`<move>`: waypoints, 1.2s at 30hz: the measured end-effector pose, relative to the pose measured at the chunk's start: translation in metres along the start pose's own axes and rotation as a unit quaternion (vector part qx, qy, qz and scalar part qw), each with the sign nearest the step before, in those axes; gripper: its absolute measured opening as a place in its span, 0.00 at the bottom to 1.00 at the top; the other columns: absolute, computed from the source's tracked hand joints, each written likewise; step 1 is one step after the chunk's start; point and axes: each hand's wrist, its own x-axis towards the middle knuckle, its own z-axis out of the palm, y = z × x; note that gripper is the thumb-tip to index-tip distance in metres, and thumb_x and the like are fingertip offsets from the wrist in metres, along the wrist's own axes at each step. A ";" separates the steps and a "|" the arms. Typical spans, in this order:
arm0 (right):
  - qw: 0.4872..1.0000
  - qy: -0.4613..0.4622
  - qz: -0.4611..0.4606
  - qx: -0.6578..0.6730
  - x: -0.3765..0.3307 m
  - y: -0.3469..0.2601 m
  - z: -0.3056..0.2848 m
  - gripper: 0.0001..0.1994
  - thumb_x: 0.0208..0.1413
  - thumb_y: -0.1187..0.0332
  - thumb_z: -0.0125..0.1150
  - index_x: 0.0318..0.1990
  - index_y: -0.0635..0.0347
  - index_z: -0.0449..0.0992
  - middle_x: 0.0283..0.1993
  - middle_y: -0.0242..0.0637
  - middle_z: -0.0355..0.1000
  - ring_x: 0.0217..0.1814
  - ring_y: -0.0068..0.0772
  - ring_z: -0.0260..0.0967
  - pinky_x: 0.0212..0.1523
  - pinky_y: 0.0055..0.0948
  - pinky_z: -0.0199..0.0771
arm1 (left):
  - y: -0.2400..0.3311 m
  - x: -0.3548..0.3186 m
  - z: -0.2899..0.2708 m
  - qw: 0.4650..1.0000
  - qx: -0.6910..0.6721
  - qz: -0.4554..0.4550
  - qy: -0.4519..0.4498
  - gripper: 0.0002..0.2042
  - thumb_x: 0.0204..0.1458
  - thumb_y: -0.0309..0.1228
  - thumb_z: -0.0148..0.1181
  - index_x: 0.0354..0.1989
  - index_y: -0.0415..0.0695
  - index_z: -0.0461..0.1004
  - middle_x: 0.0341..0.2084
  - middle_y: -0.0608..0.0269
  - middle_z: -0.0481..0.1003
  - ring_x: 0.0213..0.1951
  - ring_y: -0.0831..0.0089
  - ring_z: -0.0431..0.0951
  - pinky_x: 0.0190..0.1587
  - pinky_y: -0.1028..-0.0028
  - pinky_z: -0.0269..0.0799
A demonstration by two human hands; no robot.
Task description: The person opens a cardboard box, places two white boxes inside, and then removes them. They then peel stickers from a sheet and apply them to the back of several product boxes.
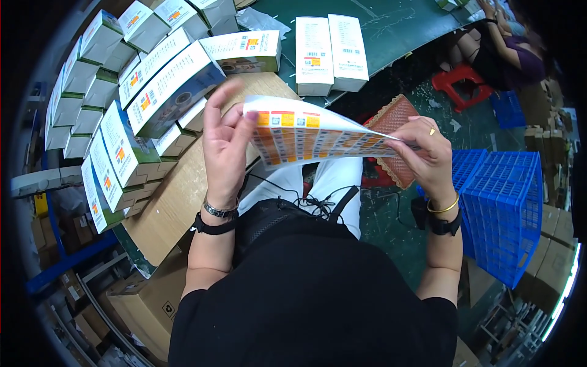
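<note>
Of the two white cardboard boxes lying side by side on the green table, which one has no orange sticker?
The right-hand white cardboard box; the left one bears an orange sticker.

On the left hand [225,147], a raised finger [224,96] is blurred. The print on the label sheet [306,136] is too small to read, and the right hand [426,150] covers its right end. The sheet hides part of the white trousers [339,180]; the right hand hides part of the brown pad [387,117]. The top edge cuts off a white box [215,15]
</note>
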 end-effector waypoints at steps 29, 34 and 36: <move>0.990 0.122 -0.067 -0.005 0.027 -0.011 0.060 0.11 0.53 0.74 0.77 0.43 0.56 0.86 0.42 0.33 0.83 0.46 0.32 0.81 0.63 0.47 0.74 | -0.029 0.015 0.019 0.958 0.244 0.049 -0.141 0.06 0.60 0.22 0.70 0.45 0.37 0.84 0.37 0.65 0.79 0.36 0.82 0.79 0.38 0.82 0.73; 0.987 0.123 -0.100 -0.040 0.028 -0.005 0.059 0.11 0.53 0.78 0.76 0.44 0.57 0.85 0.45 0.34 0.81 0.47 0.33 0.80 0.63 0.48 0.75 | -0.030 0.020 0.022 0.955 0.250 0.025 -0.160 0.07 0.64 0.23 0.67 0.48 0.35 0.81 0.41 0.63 0.79 0.43 0.79 0.80 0.46 0.79 0.75; 0.986 0.107 -0.117 -0.055 0.028 -0.003 0.055 0.11 0.53 0.79 0.74 0.44 0.58 0.84 0.46 0.36 0.80 0.49 0.34 0.80 0.63 0.50 0.75 | -0.032 0.022 0.030 0.966 0.217 -0.042 -0.134 0.07 0.65 0.24 0.66 0.47 0.34 0.81 0.41 0.63 0.80 0.44 0.80 0.80 0.47 0.80 0.75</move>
